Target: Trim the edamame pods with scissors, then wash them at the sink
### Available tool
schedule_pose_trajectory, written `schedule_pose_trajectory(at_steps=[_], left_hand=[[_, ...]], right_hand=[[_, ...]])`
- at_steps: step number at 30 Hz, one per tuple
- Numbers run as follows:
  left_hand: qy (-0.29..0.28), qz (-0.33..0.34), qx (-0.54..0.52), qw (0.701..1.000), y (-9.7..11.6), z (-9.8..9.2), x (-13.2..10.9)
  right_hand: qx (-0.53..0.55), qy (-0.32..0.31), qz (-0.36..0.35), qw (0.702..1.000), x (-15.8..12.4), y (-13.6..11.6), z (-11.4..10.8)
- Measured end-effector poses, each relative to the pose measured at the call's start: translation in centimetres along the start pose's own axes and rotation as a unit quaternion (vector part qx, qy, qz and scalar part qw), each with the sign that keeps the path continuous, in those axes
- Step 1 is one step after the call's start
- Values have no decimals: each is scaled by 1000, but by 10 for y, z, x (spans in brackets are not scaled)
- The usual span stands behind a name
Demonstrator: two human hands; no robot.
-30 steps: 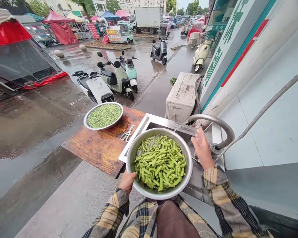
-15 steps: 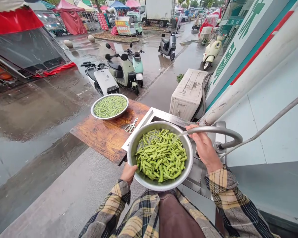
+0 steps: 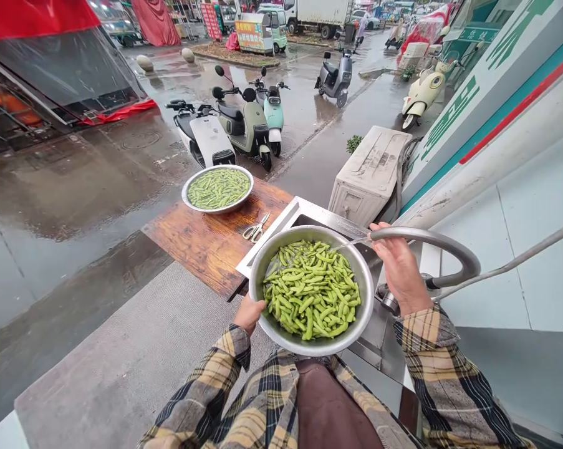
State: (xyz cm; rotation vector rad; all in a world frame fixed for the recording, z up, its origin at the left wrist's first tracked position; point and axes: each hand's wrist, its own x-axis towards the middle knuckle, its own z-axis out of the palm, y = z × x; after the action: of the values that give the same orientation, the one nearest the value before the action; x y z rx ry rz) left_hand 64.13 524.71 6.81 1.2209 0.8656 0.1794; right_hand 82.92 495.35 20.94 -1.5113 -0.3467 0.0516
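Note:
A metal bowl [image 3: 366, 312] of green edamame pods [image 3: 312, 290] sits in front of me, over the edge of the sink. My left hand [image 3: 250, 313] grips its left rim, thumb on top. At the right, my right hand [image 3: 401, 271] has its fingers around the end of a curved grey faucet [image 3: 442, 242]; the spout partly hides them. A thin stream of water runs from the spout into the bowl. Farther off, a second bowl [image 3: 186, 198] holds pods under water on a wooden board [image 3: 192, 243]. Scissors [image 3: 256, 228] lie on that board.
The metal sink [image 3: 304, 209] has a raised rim behind the bowl. A dirty white outdoor unit [image 3: 368, 178] stands beyond it, by the wall with a pipe. Parked scooters [image 3: 248, 128] stand on the wet pavement ahead. Grey matting [image 3: 136, 349] covers the surface at left.
The view has shifted, so the surroundings sit differently. The spout's end is now farther right relative to the bowl, and my right fingers have curled more around it. My left hand keeps its grip.

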Motion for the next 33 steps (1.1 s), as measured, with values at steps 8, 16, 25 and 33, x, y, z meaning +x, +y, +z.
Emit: schedule_pose_trajectory(at_steps=[8, 16, 25, 33], left_hand=[[-14, -10, 20, 1000, -1, 4, 5], [-45, -3, 24, 999, 3, 5, 4], [-46, 7, 51, 998, 7, 7, 4], [-59, -2, 39, 997, 2, 5, 8]], right_hand=[[17, -1, 2, 1000, -4, 3, -3], [20, 3, 2, 1000, 0, 0, 0], [22, 9, 1, 1000, 2, 1, 0], [16, 12, 7, 1000, 4, 1, -1]])
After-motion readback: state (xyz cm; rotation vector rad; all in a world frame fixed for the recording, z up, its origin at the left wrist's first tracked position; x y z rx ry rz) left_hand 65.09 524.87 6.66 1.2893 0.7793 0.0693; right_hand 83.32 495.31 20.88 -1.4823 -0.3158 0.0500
